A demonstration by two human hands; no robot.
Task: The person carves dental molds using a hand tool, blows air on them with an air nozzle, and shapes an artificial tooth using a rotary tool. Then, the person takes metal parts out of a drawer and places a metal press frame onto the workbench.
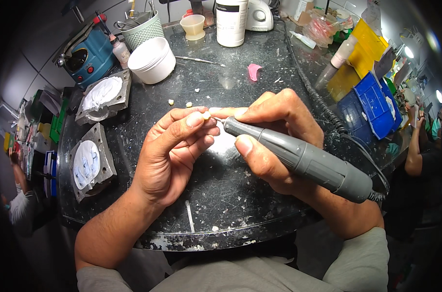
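My left hand (172,151) pinches a small cream tooth-like piece (206,116) between thumb and fingertips. My right hand (284,126) is wrapped round a grey rotary handpiece (298,160), whose thin metal tip meets or nearly meets the piece. Two more small cream pieces (189,104) lie just beyond my fingers. To the left sit two metal flask halves, one holding white plaster (99,92), the other plaster with bluish shapes (86,164).
White tub (145,61), large white container (230,24), blue machine (80,56), pink scrap (254,72) and metal instrument (199,60) occupy the back. The coiled cord (318,102) runs along the right, beside blue trays (374,104). Other people's arms (414,146) show at both sides.
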